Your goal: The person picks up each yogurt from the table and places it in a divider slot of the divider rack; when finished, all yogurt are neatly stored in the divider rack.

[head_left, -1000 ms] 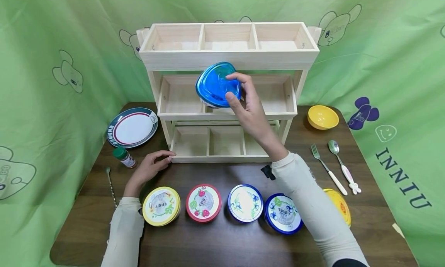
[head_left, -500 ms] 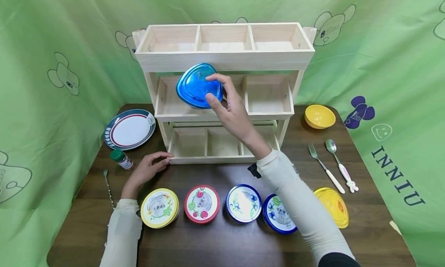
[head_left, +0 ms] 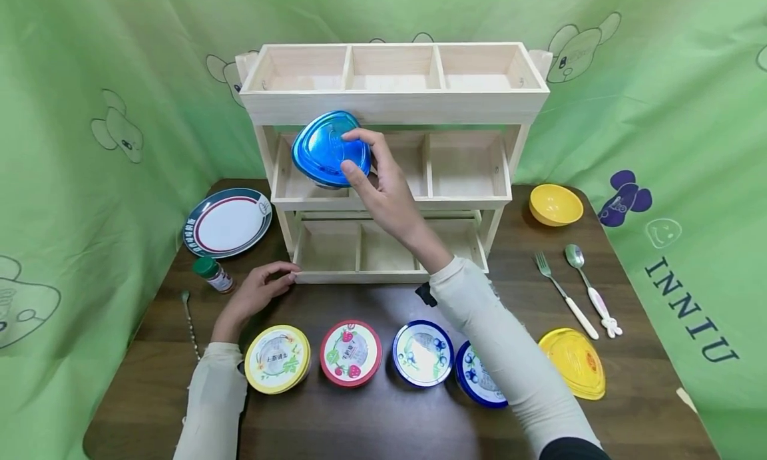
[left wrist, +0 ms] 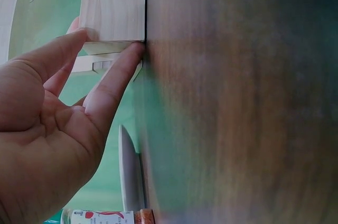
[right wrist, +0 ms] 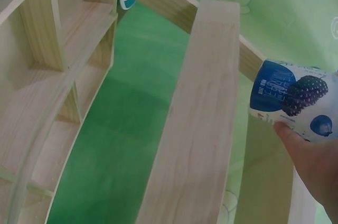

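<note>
My right hand (head_left: pixel 386 190) grips a blue-lidded tub (head_left: pixel 328 147) by its right side, tilted, in front of the left part of the middle tier. Printed blackberries and blueberries show on the tub (right wrist: pixel 296 94) in the right wrist view, with a thumb against it. A pale wooden three-tier shelf (head_left: pixel 395 107) stands at the back, each tier split into compartments. With thumb and fingers, my left hand (head_left: pixel 254 297) holds the left front corner of the bottom tier; the left wrist view shows fingertips at the corners of the wooden front board (left wrist: pixel 113 7).
Round tubs with yellow (head_left: pixel 277 359), red (head_left: pixel 350 353) and blue lids (head_left: pixel 422 353) line the front. Left stand a plate (head_left: pixel 234 222), a green-capped jar (head_left: pixel 214 275) and a thin spoon (head_left: pixel 190 320). Right are a yellow bowl (head_left: pixel 556 205), fork (head_left: pixel 563 292), spoon (head_left: pixel 590 287) and yellow-lidded tub (head_left: pixel 574 363).
My right hand has carried the blue-lidded tub leftward along the middle tier. The left hand has stayed at the shelf's lower left corner.
</note>
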### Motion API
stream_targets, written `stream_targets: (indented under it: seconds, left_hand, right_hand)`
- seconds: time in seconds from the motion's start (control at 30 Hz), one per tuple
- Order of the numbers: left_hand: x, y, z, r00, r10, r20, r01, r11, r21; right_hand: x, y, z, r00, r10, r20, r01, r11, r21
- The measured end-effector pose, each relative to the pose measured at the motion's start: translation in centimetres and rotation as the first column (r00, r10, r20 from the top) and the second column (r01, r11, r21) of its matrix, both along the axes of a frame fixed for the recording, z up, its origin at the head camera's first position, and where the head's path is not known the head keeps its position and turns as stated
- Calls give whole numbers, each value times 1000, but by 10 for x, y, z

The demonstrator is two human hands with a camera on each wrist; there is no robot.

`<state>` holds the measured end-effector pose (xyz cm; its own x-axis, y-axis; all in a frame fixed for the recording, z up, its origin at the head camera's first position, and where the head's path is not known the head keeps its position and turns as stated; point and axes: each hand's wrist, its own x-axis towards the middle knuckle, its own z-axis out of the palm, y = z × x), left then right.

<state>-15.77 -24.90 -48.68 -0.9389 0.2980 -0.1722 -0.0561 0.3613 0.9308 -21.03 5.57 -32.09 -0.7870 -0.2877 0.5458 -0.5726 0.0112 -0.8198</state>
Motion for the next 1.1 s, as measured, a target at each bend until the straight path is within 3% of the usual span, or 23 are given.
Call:
stream_targets:
  seconds: [0.73, 1.1]
  left_hand:
    - [0, 3, 2, 1000, 12, 16, -12, 1000, 0]
    - [1, 2, 2, 1000, 10, 22, -10, 1000, 3]
  right_hand:
    - [-7, -17, -21, 998, -30, 58, 30, 1000, 7]
    - [-8, -23, -23, 997, -21, 69, 19, 999, 27]
